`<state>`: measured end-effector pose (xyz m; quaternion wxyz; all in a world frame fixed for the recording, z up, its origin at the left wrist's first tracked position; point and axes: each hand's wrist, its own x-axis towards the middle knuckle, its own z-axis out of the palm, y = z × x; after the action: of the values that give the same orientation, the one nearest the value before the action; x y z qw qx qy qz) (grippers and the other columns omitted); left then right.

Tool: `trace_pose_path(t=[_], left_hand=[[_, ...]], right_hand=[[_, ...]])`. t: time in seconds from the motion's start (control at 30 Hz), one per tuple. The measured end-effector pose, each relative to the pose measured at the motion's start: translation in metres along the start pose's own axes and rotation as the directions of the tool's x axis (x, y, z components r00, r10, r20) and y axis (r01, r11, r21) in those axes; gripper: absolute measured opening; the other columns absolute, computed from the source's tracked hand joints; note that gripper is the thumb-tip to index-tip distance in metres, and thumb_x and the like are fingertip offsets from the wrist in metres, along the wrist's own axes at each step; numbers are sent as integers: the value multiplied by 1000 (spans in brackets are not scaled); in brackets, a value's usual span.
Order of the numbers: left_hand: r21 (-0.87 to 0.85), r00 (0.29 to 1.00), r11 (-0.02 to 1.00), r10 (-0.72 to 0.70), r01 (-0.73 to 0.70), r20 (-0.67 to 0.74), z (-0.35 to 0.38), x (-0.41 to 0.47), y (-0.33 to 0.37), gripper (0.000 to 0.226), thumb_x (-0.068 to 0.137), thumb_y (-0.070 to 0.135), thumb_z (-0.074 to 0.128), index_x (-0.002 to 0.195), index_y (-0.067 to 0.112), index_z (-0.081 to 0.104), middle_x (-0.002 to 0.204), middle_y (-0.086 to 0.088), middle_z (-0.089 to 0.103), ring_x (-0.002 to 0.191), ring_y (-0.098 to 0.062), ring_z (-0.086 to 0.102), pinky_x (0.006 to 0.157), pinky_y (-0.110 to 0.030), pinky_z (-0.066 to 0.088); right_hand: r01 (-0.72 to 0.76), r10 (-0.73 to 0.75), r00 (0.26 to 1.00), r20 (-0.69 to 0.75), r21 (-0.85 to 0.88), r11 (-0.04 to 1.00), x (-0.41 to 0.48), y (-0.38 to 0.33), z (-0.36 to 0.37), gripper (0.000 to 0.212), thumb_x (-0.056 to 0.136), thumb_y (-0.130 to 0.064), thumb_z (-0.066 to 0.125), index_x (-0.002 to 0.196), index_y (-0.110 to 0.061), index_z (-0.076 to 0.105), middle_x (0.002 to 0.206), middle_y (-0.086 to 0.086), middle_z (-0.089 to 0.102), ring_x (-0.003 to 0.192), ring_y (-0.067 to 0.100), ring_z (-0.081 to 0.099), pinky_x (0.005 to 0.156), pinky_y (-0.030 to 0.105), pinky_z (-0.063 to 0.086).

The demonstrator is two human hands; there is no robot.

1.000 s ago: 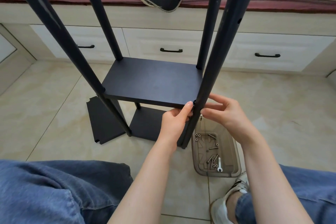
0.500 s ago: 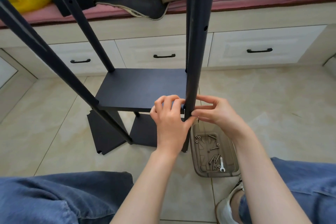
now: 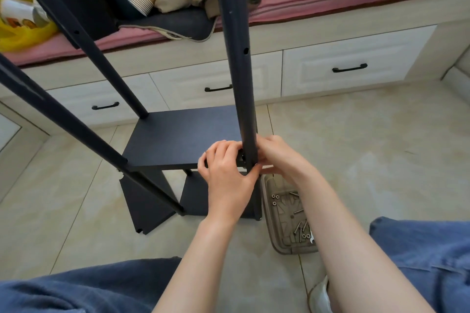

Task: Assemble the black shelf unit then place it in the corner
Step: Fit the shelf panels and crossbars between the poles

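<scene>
Both hands close on the shelf unit's (image 3: 195, 198) near right corner: the left hand (image 3: 229, 175) curls over the shelf board (image 3: 183, 140), thumb against the post (image 3: 239, 84); the right hand (image 3: 277, 157) wraps that post. The unit stands on the tiled floor (image 3: 356, 147) before white drawers (image 3: 318, 76), with a screw tray (image 3: 290, 249) just beside it.

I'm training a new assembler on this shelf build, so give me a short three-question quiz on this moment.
1. True or false: the tray of screws sits on the floor, right of the near post.
2. Where do the left hand and right hand meet? A) the post's top B) where the post joins the shelf board C) a drawer handle
3. Fill in: a loose black panel lies flat on the ____.
Key: 1 true; 2 B; 3 floor.
</scene>
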<state>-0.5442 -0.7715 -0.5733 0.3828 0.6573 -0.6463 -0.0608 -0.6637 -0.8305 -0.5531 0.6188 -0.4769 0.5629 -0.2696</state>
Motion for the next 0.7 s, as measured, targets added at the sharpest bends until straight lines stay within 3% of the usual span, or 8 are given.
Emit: trace_pose_path(t=[0.1,0.27,0.47,0.7], left_hand=[[16,999,1000,17,-17,39,-2,4,-1,37,76,27,86,108,21,68,116,9,64,131,-18,46,116,-53,22],[-20,996,1000,10,-9,90,-6,6,-4,38,80,29,83,114,25,66,119,21,55,138,-14,39,120,-45,5],[34,987,999,32,-38,156,-8,4,-6,46,87,35,77,129,31,60,140,15,58,151,-23,29,122,-51,-6],[90,984,994,40,-56,172,-10,-2,-5,55,90,37,74,140,27,55,134,7,66,151,-28,31,124,-50,2]], right_hand=[[22,-22,1000,0,-22,1000,1,0,3,43,98,-50,52,111,-11,65,102,10,74,99,24,70,94,47,55],[87,-87,996,3,-14,996,3,2,3,40,101,-46,48,109,-10,64,102,10,72,99,25,69,89,45,57],[129,-129,991,24,-1,992,6,10,-2,40,102,-43,50,106,-7,67,103,13,72,95,25,72,87,49,59],[171,-171,985,-10,-18,985,6,17,-1,36,101,-43,51,94,-12,67,93,8,73,89,20,73,83,44,61]])
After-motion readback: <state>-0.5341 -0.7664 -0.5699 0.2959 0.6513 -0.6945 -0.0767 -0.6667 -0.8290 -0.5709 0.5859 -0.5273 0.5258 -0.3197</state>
